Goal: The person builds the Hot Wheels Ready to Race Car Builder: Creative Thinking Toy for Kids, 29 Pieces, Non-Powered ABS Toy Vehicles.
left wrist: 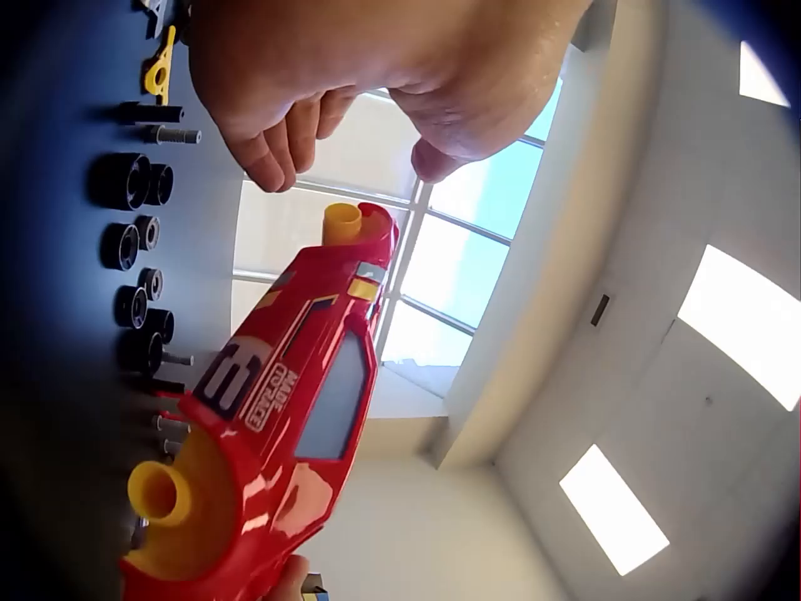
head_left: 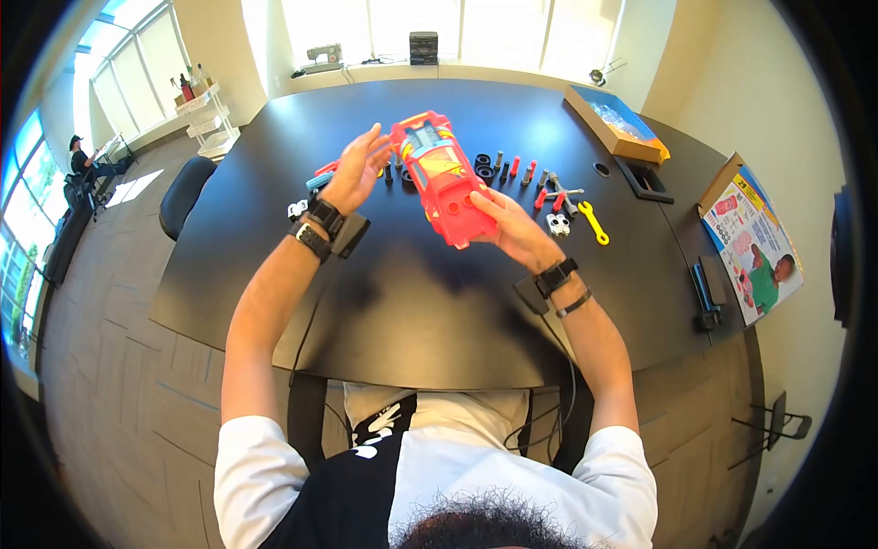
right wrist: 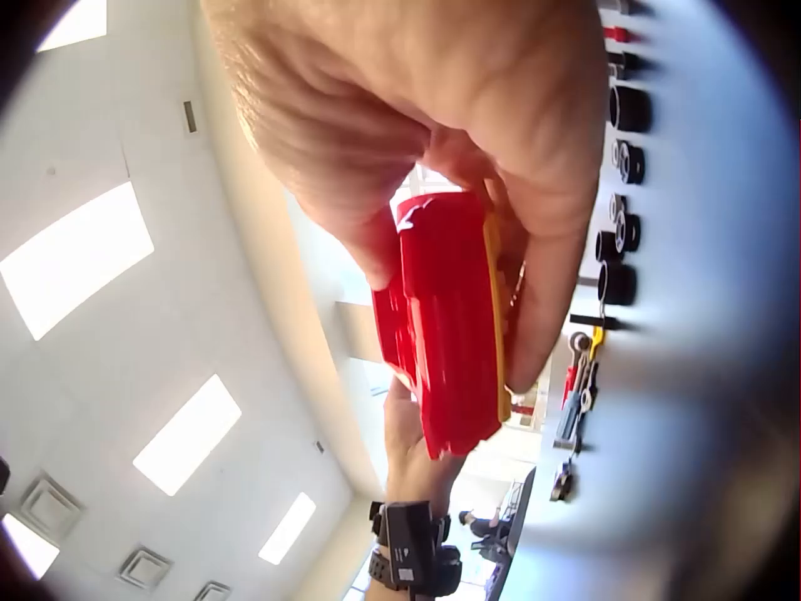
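Observation:
A red toy car body (head_left: 443, 183) is held up above the table, tilted, by my right hand (head_left: 519, 231), which grips its lower end. In the right wrist view the thumb and fingers of that hand (right wrist: 438, 75) lie on either side of the red body (right wrist: 448, 332). Beside the car's far end is my left hand (head_left: 357, 174), its fingers loosely extended. The left wrist view shows a gap between this hand (left wrist: 376, 63) and the car (left wrist: 294, 388), whose side has yellow round sockets (left wrist: 160, 492) and no wheels.
Behind the car, black wheels (head_left: 483, 165), bolts (head_left: 515, 166) and a yellow wrench (head_left: 594, 223) lie on the dark table (head_left: 412, 320). An open cardboard box (head_left: 594, 123) stands at the back right, a printed box (head_left: 750, 240) at the right edge. A seated person is far left.

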The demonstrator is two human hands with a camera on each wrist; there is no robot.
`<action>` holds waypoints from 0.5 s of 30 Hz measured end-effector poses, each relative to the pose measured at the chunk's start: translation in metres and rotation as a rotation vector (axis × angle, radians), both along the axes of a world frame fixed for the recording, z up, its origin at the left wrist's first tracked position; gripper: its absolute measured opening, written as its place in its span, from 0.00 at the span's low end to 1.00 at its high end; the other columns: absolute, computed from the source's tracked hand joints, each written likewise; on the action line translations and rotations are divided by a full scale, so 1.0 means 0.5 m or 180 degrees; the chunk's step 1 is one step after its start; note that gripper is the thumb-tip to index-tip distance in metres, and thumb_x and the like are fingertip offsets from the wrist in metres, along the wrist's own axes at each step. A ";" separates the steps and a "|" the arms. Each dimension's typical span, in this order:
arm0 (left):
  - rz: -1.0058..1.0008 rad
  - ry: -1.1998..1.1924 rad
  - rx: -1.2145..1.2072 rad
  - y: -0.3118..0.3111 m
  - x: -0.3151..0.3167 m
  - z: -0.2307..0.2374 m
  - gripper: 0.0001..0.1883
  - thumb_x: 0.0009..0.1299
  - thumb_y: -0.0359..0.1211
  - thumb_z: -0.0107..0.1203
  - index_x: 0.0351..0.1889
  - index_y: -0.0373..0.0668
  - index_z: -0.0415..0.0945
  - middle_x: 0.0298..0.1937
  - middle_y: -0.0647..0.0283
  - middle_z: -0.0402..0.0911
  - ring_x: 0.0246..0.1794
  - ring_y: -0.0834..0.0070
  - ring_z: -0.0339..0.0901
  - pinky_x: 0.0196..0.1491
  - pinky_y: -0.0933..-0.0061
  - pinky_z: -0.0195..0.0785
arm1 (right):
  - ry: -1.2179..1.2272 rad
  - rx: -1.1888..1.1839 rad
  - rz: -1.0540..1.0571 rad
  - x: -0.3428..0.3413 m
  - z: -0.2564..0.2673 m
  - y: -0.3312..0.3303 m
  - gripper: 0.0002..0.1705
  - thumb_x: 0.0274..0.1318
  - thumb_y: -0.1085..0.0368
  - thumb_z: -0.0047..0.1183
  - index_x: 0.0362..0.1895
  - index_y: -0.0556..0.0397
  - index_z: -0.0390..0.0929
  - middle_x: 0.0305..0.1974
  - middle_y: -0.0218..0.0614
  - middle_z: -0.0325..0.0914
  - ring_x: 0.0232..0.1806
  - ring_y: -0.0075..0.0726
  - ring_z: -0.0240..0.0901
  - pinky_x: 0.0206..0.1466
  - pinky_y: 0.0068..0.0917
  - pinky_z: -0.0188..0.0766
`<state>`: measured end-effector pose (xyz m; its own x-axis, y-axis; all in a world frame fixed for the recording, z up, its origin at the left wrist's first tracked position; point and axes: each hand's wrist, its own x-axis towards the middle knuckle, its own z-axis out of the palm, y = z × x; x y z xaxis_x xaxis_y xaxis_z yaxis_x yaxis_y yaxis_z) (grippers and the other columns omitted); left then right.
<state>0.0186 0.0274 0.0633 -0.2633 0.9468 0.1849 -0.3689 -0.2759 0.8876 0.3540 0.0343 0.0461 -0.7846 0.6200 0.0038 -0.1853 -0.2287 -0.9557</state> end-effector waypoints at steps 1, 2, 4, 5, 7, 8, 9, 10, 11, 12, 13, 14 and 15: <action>-0.0191 -0.0292 -0.0377 -0.026 0.030 0.016 0.31 0.85 0.44 0.61 0.78 0.36 0.69 0.70 0.59 0.81 0.73 0.70 0.75 0.74 0.63 0.72 | 0.0288 -0.0108 -0.0062 -0.003 -0.003 -0.006 0.29 0.81 0.49 0.59 0.74 0.51 0.72 0.66 0.34 0.82 0.62 0.29 0.84 0.63 0.42 0.86; -0.0385 -0.0598 -0.0772 -0.058 0.056 0.021 0.32 0.85 0.47 0.61 0.78 0.37 0.68 0.71 0.60 0.80 0.74 0.70 0.74 0.75 0.61 0.71 | 0.0289 -0.0109 -0.0065 -0.003 -0.011 -0.010 0.29 0.81 0.49 0.59 0.74 0.51 0.72 0.66 0.34 0.82 0.62 0.29 0.84 0.63 0.42 0.86; -0.0969 -0.0372 -0.0932 -0.103 0.094 0.017 0.31 0.86 0.49 0.60 0.78 0.39 0.69 0.71 0.61 0.80 0.72 0.72 0.77 0.73 0.61 0.74 | 0.0356 0.0111 -0.0253 -0.002 -0.026 -0.012 0.29 0.82 0.50 0.58 0.76 0.49 0.69 0.68 0.33 0.79 0.66 0.29 0.81 0.66 0.40 0.83; -0.1266 0.0106 -0.0689 -0.120 0.120 0.009 0.30 0.85 0.48 0.61 0.77 0.40 0.70 0.70 0.61 0.81 0.70 0.74 0.79 0.72 0.62 0.75 | 0.0362 0.0111 -0.0266 -0.002 -0.020 -0.024 0.29 0.82 0.50 0.58 0.76 0.49 0.69 0.68 0.33 0.79 0.66 0.29 0.81 0.66 0.40 0.83; -0.1265 0.0869 -0.0323 -0.147 0.161 0.000 0.28 0.84 0.45 0.62 0.75 0.42 0.74 0.69 0.62 0.83 0.65 0.78 0.83 0.65 0.65 0.81 | 0.0432 0.0019 -0.0337 0.001 -0.007 -0.044 0.31 0.83 0.51 0.58 0.77 0.50 0.67 0.69 0.34 0.77 0.69 0.30 0.79 0.67 0.36 0.80; -0.1274 0.0873 -0.0322 -0.149 0.163 0.005 0.28 0.84 0.45 0.62 0.75 0.42 0.74 0.69 0.62 0.83 0.65 0.78 0.83 0.65 0.65 0.81 | 0.0435 0.0020 -0.0346 0.001 -0.005 -0.046 0.31 0.83 0.51 0.58 0.77 0.50 0.67 0.69 0.34 0.77 0.69 0.30 0.79 0.67 0.36 0.80; -0.1138 0.1027 -0.0256 -0.155 0.167 0.008 0.28 0.84 0.45 0.63 0.75 0.42 0.74 0.68 0.62 0.84 0.63 0.78 0.84 0.63 0.67 0.83 | 0.0268 0.0155 -0.0494 0.002 -0.004 -0.050 0.33 0.81 0.49 0.59 0.78 0.51 0.66 0.70 0.35 0.76 0.69 0.30 0.78 0.67 0.36 0.79; -0.0994 0.1182 -0.0182 -0.158 0.169 0.012 0.28 0.84 0.45 0.63 0.75 0.41 0.74 0.67 0.62 0.85 0.62 0.77 0.85 0.61 0.68 0.84 | 0.0101 0.0299 -0.0635 0.001 -0.003 -0.052 0.36 0.80 0.48 0.61 0.79 0.52 0.65 0.70 0.36 0.75 0.69 0.30 0.78 0.68 0.35 0.78; -0.0994 0.1181 -0.0181 -0.162 0.174 0.014 0.28 0.84 0.45 0.63 0.75 0.41 0.74 0.67 0.62 0.85 0.62 0.77 0.85 0.61 0.68 0.84 | 0.0099 0.0300 -0.0635 -0.007 -0.003 -0.057 0.36 0.80 0.48 0.61 0.79 0.52 0.65 0.70 0.36 0.75 0.69 0.30 0.78 0.68 0.35 0.78; -0.0693 0.1473 -0.0150 -0.166 0.183 0.016 0.26 0.85 0.45 0.63 0.73 0.40 0.76 0.67 0.62 0.85 0.60 0.76 0.86 0.58 0.69 0.85 | 0.0002 0.0491 -0.0981 -0.019 -0.007 -0.067 0.38 0.78 0.46 0.63 0.79 0.52 0.65 0.71 0.37 0.75 0.69 0.29 0.77 0.68 0.36 0.79; -0.0390 0.1763 -0.0114 -0.171 0.193 0.024 0.25 0.85 0.45 0.62 0.72 0.39 0.77 0.66 0.62 0.85 0.58 0.75 0.87 0.56 0.70 0.86 | -0.0095 0.0685 -0.1329 -0.026 -0.008 -0.073 0.40 0.76 0.44 0.64 0.79 0.52 0.65 0.71 0.38 0.74 0.69 0.29 0.77 0.67 0.37 0.80; -0.0389 0.1767 -0.0108 -0.176 0.201 0.034 0.25 0.85 0.45 0.62 0.72 0.39 0.77 0.66 0.62 0.85 0.58 0.75 0.87 0.56 0.70 0.86 | -0.0090 0.0690 -0.1330 -0.028 -0.006 -0.075 0.40 0.76 0.44 0.64 0.79 0.52 0.65 0.71 0.38 0.74 0.69 0.29 0.77 0.67 0.37 0.80; -0.0687 0.1616 -0.0045 -0.183 0.205 0.042 0.23 0.85 0.44 0.62 0.69 0.38 0.79 0.64 0.62 0.86 0.56 0.75 0.88 0.56 0.70 0.87 | -0.0038 0.0646 -0.1236 -0.031 -0.004 -0.078 0.43 0.74 0.43 0.66 0.79 0.52 0.65 0.70 0.39 0.75 0.69 0.30 0.77 0.67 0.38 0.81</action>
